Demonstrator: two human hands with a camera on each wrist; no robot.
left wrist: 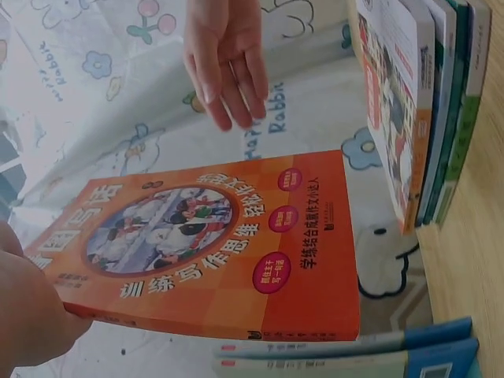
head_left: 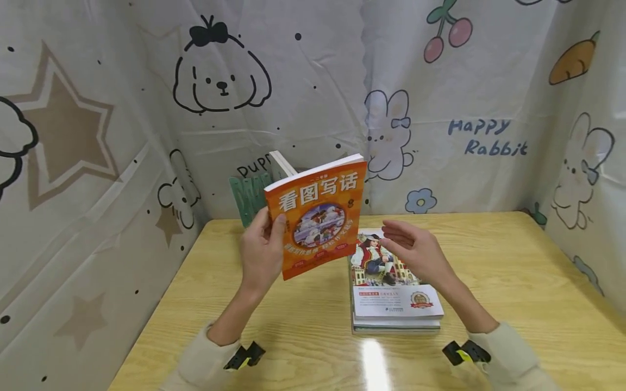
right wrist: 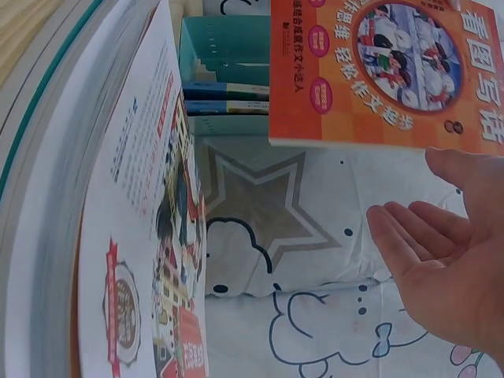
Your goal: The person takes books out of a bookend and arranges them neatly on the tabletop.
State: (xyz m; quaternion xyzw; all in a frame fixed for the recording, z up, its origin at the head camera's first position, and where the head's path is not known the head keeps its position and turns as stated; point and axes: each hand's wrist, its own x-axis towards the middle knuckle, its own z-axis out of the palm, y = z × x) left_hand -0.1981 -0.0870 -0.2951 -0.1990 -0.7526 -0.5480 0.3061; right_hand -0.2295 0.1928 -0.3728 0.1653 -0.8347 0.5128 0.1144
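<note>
My left hand [head_left: 261, 247] grips an orange paperback book [head_left: 318, 217] by its spine side, thumb on the front cover, holding it tilted above the table. In the left wrist view the cover of the orange book [left wrist: 197, 244] faces the camera. My right hand [head_left: 415, 250] is held apart from that book with fingers extended, over a stack of books [head_left: 396, 301] whose top cover shows a cartoon figure in a hat. The right wrist view shows the right hand [right wrist: 441, 252] with its palm bare, just off the book's edge.
Behind the orange book stands a green book holder [head_left: 249, 198], partly hidden. Upright books [right wrist: 228, 98] stand in it, in the right wrist view. A patterned cloth [head_left: 318, 81] hangs round the back and sides of the wooden table [head_left: 513, 271].
</note>
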